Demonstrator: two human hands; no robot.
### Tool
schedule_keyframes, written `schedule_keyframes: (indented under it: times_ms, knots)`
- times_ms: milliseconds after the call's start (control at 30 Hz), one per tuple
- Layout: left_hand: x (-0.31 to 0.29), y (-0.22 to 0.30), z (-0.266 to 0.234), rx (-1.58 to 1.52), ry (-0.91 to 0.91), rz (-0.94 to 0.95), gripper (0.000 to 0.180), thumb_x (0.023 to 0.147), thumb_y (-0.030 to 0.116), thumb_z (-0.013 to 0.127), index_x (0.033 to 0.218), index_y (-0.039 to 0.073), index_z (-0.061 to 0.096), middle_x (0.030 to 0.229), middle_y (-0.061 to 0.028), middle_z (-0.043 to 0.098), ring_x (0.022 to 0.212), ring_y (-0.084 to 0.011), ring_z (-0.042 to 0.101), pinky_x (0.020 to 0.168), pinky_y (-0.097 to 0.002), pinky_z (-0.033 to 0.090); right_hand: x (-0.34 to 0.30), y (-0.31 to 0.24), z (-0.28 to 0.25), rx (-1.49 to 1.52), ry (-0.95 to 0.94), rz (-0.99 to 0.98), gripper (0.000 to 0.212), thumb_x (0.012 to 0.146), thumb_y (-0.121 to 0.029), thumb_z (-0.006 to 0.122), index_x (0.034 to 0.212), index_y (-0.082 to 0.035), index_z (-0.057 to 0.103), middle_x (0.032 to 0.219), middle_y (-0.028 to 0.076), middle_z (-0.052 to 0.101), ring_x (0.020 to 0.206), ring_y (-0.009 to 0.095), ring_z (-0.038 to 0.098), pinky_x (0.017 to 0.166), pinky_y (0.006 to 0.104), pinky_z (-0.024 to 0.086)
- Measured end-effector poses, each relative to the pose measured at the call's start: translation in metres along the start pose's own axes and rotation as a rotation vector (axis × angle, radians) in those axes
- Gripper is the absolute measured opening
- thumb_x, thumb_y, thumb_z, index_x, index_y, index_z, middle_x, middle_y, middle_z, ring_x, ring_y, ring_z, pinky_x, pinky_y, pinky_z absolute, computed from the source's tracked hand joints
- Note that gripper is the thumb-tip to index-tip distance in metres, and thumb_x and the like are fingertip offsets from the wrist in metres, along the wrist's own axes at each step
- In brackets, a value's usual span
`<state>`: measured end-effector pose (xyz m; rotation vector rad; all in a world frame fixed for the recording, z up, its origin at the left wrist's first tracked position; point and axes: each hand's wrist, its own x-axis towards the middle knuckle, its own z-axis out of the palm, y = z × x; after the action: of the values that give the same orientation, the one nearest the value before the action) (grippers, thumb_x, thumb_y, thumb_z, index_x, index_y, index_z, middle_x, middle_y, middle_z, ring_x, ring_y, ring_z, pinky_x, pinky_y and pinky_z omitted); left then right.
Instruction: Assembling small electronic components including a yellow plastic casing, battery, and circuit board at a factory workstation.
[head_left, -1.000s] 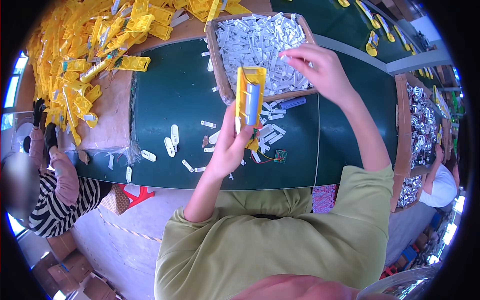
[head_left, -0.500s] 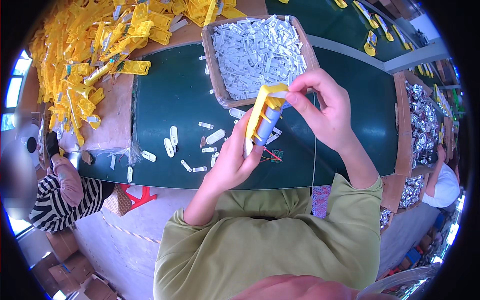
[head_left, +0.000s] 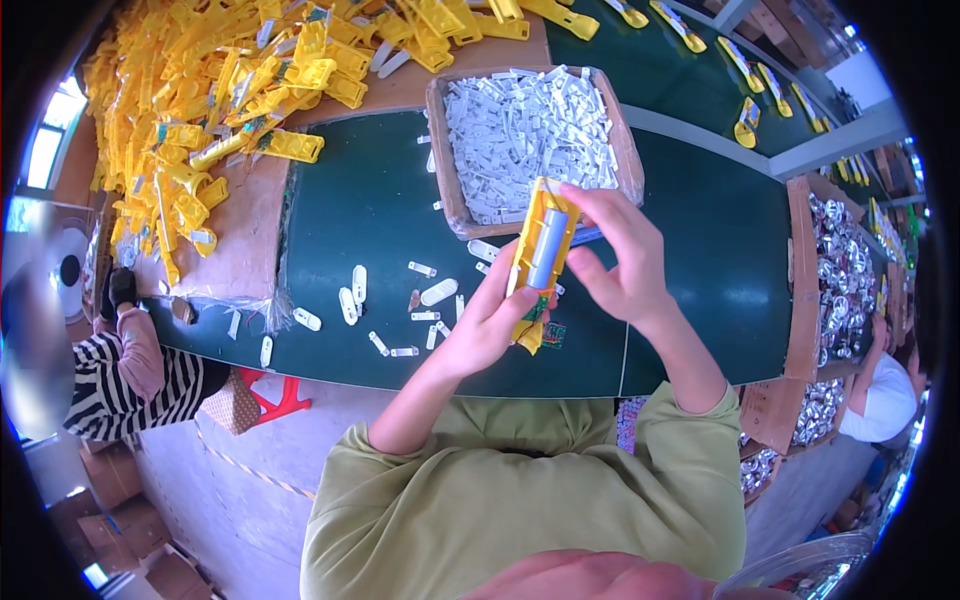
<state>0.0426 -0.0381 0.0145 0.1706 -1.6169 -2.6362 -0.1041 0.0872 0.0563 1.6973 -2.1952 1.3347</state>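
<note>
My left hand (head_left: 483,325) grips a long yellow plastic housing (head_left: 528,245), tilted with its open side up. Inside it lies a grey-blue cylindrical battery (head_left: 547,250), with a bit of green circuit board near my left thumb. At the housing's far end is my right hand (head_left: 628,262), thumb and fingers apart, the index fingertip at or against the rim. Just below, a small green circuit board (head_left: 554,336) shows beside the housing. White oval plastic pieces (head_left: 439,292) and small white clips (head_left: 423,269) are scattered on the dark green table to the left.
A cardboard box (head_left: 455,215) full of small white parts stands beyond my hands. Yellow housings (head_left: 200,120) are heaped at far left on cardboard. Boxes of shiny metal parts (head_left: 840,270) stand at right. Co-workers sit at left, in a striped top (head_left: 110,380), and at right.
The housing has turned so its open side with the battery faces up. My right thumb and fingers have spread from their pinch on a thin pale piece at its end. The view has shifted slightly.
</note>
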Motion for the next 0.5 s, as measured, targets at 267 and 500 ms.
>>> schedule_keyframes:
  times_ms: [267,500]
  knots:
    - [0.031,0.014,0.018,0.255,0.047,0.041,0.055,0.095,0.013,0.040,0.142,0.001,0.014,0.120,-0.0126,0.044,0.100,-0.0140,0.049,0.086,-0.0299,0.043,0.005,0.012,0.020,0.783,0.107,0.460,0.050,0.084,-0.005,0.058,0.131,-0.001,0.043,0.130,0.010,0.047,0.116,0.017,0.049,0.098,0.0299,0.038]
    - [0.050,0.114,-0.099,1.393,0.652,0.379,0.044,0.084,0.011,0.058,0.127,0.006,0.048,0.106,-0.0123,0.056,0.087,-0.0221,0.057,0.076,-0.0335,0.048,0.042,0.210,-0.101,0.371,0.420,0.559,0.039,0.090,-0.007,0.053,0.129,-0.002,0.049,0.114,0.007,0.059,0.096,0.010,0.058,0.085,0.0244,0.046]
